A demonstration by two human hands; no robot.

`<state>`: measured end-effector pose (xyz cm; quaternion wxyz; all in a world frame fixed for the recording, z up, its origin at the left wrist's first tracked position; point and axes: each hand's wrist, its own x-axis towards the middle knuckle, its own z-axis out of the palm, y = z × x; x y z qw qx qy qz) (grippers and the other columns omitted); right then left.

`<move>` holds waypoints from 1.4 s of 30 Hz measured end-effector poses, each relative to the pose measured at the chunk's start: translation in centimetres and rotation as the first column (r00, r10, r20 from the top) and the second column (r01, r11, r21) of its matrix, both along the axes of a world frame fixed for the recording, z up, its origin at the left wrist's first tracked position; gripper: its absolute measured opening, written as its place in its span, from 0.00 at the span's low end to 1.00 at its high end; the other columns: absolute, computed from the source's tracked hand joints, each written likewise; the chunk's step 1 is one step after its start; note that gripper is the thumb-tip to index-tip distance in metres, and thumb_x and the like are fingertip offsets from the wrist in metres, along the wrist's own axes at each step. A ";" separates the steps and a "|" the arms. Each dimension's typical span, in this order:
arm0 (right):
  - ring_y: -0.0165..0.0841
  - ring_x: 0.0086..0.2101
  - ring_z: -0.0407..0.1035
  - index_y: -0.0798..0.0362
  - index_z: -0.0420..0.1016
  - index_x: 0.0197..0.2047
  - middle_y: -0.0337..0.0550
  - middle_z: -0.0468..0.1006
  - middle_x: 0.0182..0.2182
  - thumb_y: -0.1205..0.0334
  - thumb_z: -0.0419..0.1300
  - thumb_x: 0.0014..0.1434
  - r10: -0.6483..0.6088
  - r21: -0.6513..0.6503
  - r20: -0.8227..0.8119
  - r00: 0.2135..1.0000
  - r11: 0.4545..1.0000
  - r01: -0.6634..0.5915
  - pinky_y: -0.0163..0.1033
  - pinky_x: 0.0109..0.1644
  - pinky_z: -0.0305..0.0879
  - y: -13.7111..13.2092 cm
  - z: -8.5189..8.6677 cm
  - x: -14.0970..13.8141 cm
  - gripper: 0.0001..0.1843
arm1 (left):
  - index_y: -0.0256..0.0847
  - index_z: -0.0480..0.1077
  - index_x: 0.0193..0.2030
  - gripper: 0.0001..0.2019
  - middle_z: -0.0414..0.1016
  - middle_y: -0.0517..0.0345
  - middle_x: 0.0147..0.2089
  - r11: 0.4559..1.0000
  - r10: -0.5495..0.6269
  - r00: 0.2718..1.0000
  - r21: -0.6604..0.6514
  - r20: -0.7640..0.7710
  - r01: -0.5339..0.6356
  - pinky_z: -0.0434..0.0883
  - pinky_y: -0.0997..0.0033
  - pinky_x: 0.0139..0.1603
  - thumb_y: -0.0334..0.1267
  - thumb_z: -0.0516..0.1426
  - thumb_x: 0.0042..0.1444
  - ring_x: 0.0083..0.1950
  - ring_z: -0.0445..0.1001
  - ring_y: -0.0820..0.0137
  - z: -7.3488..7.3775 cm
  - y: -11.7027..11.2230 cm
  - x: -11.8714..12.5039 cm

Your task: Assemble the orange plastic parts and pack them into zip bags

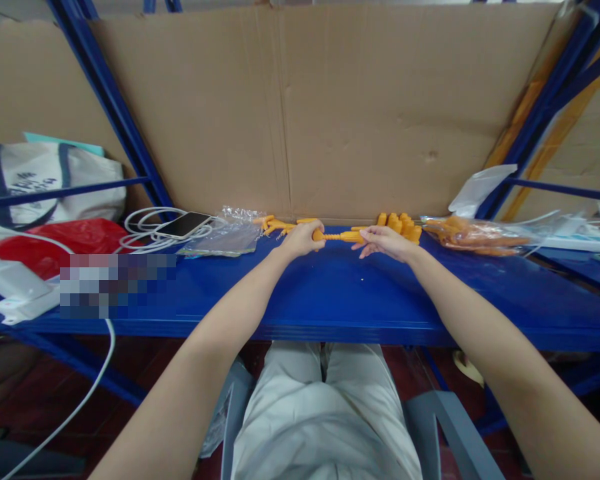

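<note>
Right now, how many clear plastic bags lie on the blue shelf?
2. One clear plastic bag lies beside the phone, left of the left hand; the other, holding orange parts, lies right of the right hand. Others may be hidden.

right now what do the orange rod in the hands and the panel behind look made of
The orange rod looks like matte plastic: uniform colour, moulded ridges. The panel looks like corrugated cardboard: plain brown, creased and dented.

An orange threaded rod [341, 236] lies level above the blue shelf [330, 293].
</note>
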<state>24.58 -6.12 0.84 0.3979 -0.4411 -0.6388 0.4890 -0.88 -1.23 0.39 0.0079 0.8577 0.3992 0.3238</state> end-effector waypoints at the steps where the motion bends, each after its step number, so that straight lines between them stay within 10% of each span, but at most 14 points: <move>1: 0.30 0.26 0.77 0.54 0.70 0.42 0.48 0.83 0.33 0.55 0.60 0.67 -0.012 0.001 0.003 1.000 1.000 0.012 0.36 0.36 0.78 0.0 0.0 -0.1 0.10 | 0.41 0.71 0.40 0.10 0.73 0.62 0.30 1.000 0.002 1.000 -0.003 0.001 -0.002 0.62 0.73 0.33 0.35 0.61 0.48 0.32 0.72 0.69 0.0 0.0 0.0; 14: 0.27 0.21 0.73 0.51 0.64 0.40 0.38 0.81 0.26 0.60 0.68 0.60 -0.103 0.094 0.074 0.992 0.991 0.096 0.31 0.26 0.72 -0.2 -0.1 -1.1 0.15 | 0.40 0.72 0.39 0.11 0.72 0.62 0.28 0.999 0.024 0.999 -0.044 0.021 -0.023 0.61 0.73 0.32 0.34 0.62 0.48 0.32 0.72 0.69 0.0 0.1 -0.1; 25: 0.32 0.14 0.67 0.56 0.74 0.31 0.53 0.78 0.19 0.27 0.48 0.60 -0.193 0.018 0.250 0.949 0.981 0.195 0.36 0.19 0.64 -0.2 0.2 -1.1 0.37 | 0.41 0.71 0.39 0.10 0.73 0.61 0.30 1.000 0.005 1.000 0.012 0.019 -0.005 0.61 0.73 0.32 0.35 0.62 0.47 0.33 0.71 0.69 0.2 -0.4 0.3; 36: 0.27 0.26 0.76 0.53 0.73 0.50 0.48 0.83 0.42 0.56 0.68 0.59 -0.127 0.132 0.163 0.979 0.986 0.106 0.32 0.31 0.73 0.0 0.1 -0.3 0.18 | 0.41 0.71 0.38 0.11 0.73 0.61 0.30 1.000 0.005 0.998 -0.012 0.057 -0.004 0.63 0.72 0.34 0.35 0.62 0.46 0.34 0.72 0.68 0.0 0.2 -0.1; 42: 0.30 0.19 0.72 0.57 0.76 0.35 0.53 0.82 0.27 0.35 0.55 0.63 -0.160 0.042 0.204 0.966 0.987 0.155 0.33 0.23 0.70 -0.4 0.5 -0.7 0.30 | 0.41 0.71 0.39 0.11 0.73 0.61 0.31 1.000 0.007 0.999 0.001 0.050 -0.007 0.64 0.71 0.35 0.35 0.61 0.47 0.34 0.73 0.68 0.1 -0.1 0.2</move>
